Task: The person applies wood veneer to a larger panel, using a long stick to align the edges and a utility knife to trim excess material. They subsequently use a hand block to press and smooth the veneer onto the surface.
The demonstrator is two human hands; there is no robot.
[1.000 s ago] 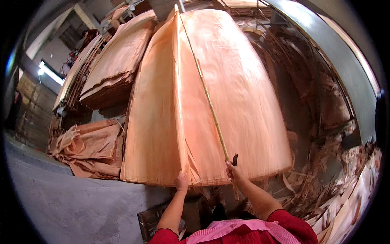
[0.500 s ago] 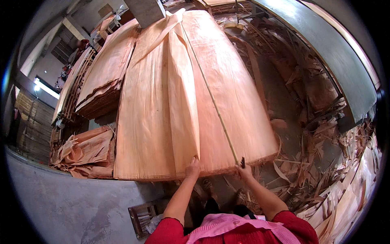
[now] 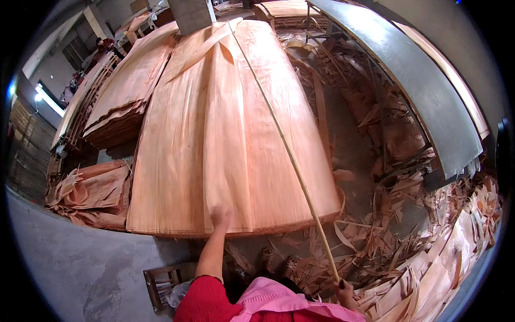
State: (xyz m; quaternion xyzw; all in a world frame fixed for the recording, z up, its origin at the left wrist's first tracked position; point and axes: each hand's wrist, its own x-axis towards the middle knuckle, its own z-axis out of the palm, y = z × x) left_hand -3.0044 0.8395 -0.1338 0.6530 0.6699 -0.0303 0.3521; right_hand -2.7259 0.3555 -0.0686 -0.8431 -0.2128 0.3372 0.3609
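Note:
A tall stack of thin wood veneer sheets spreads before me, pale orange-brown, with a folded strip of veneer lying lengthwise along its middle. My left hand is over the near end of this strip, close to the stack's front edge; motion smears its fingers. A long, thin wooden stick slants across the sheets from the far end to beyond the near edge. Low in the view, my right hand is closed round the stick's near end, off the stack.
More veneer piles stand at the left, with crumpled sheets in front. A grey-topped table runs along the right. Torn veneer scraps litter the floor. By my legs is a small wooden stool. A pillar rises behind the stack.
My right hand has drawn the stick toward me, past the stack's near edge. My left hand has shifted left, and the loose veneer's raised fold now lies flatter.

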